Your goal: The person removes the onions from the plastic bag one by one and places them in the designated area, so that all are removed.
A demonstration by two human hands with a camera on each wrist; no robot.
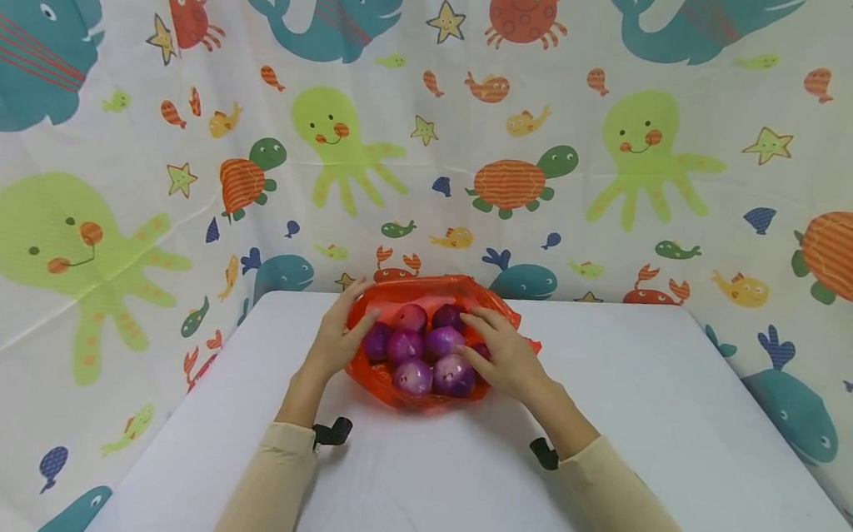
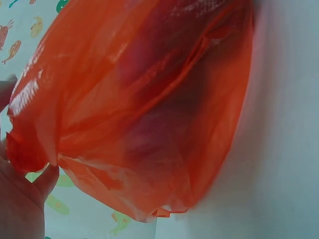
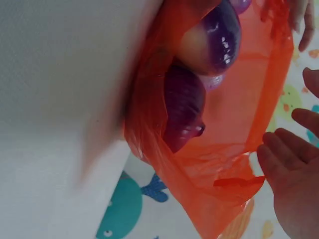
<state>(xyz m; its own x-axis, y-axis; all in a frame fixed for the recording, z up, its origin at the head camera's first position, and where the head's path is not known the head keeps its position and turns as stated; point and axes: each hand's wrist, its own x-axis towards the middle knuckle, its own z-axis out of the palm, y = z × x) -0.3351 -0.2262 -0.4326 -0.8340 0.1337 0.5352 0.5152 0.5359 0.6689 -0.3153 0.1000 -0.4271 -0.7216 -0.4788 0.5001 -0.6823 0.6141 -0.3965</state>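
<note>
Beige sleeves [image 1: 269,487] come nearest in the head view, reaching from the near edge out over the white counter [image 1: 423,500], with a black mount [image 1: 332,431] at each wrist. Beyond them, toward the far edge and about midway between left and right, the red bag [image 1: 379,388] sits on the counter with its mouth spread wide. Purple onions [image 1: 413,377] lie close together inside it, some glossy and pale in places, others darker. Both hands are at the bag: the left hand [image 1: 336,338] at its left rim, thumb and fingers spread well apart, and the right hand [image 1: 506,352] over its right rim, fingers relaxed and parted, the tips just beside the onions and none gripped. Behind the counter and to its left and right hangs a white cloth [image 1: 447,101] printed with whales, crabs, octopuses, turtles and fish.

From the left wrist, the outside of the bag takes up most of the view, creased and shiny, with dark purple shapes showing through the film. The left hand's thumb touches the bag's edge, apart from the fingers, which are partly cut off. White counter shows beside the bag.

From the right wrist, one streaked onion and a larger glossy one with a yellowish patch lie inside the bag. The right hand is open-palmed, fingers nearly straight, tips beside the rim, with no onion in them. Fingers of the left hand show at the bag's other end.
</note>
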